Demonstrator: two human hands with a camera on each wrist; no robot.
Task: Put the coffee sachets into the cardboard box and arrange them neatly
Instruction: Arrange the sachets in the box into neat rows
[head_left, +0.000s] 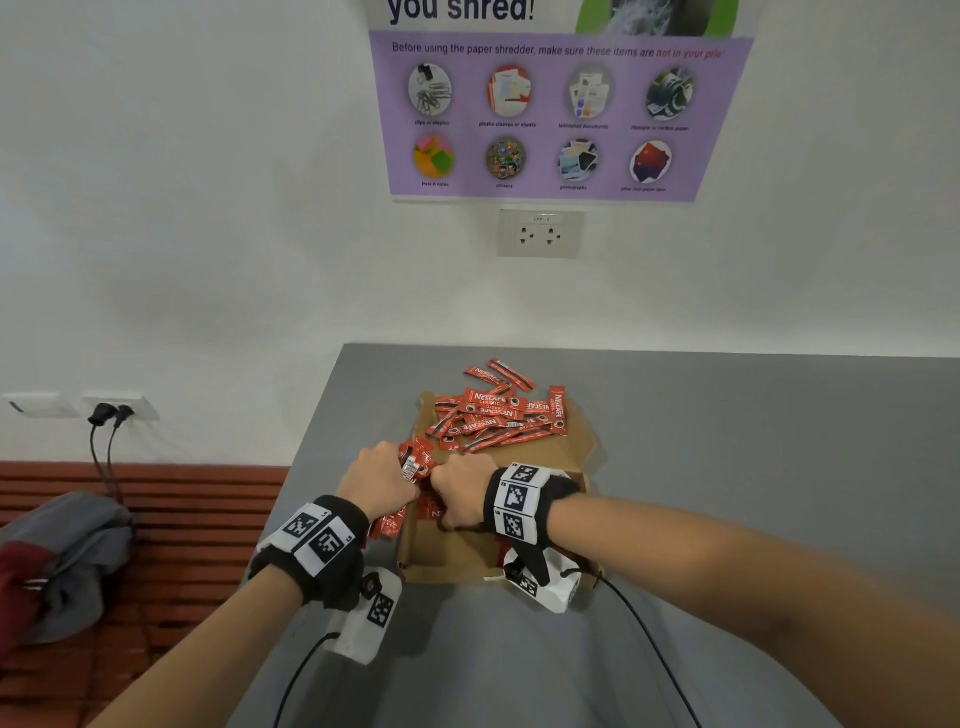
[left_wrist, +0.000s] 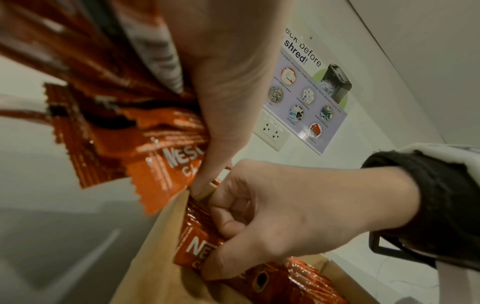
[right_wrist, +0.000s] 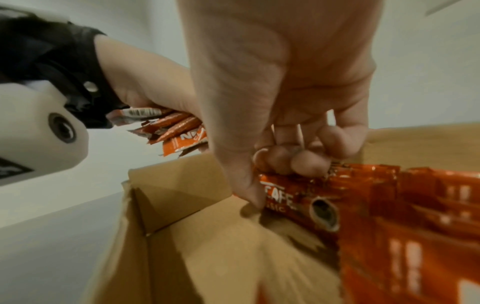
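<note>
**Two fists of sachets over one box**

Both hands are busy here. The left hand (head_left: 375, 480) is curled around a bundle (head_left: 415, 464) of red sachets, held at the box's left wall, with the ends fanning out both sides of the fist; too many and too overlapped to count. The right hand (head_left: 462, 493) reaches down inside the box (head_left: 436, 558), thumb and bent fingers (right_wrist: 306, 162) pinching a stack (right_wrist: 298, 197) of sachets standing on edge against the left wall. Knuckles of both hands nearly touch. One cardboard box, flaps open, sits on the grey table (head_left: 753, 441). A loose pile (head_left: 493, 410) of sachets, easily over a dozen, lies across the box's far edge, a few spilling onto the table.
</note>
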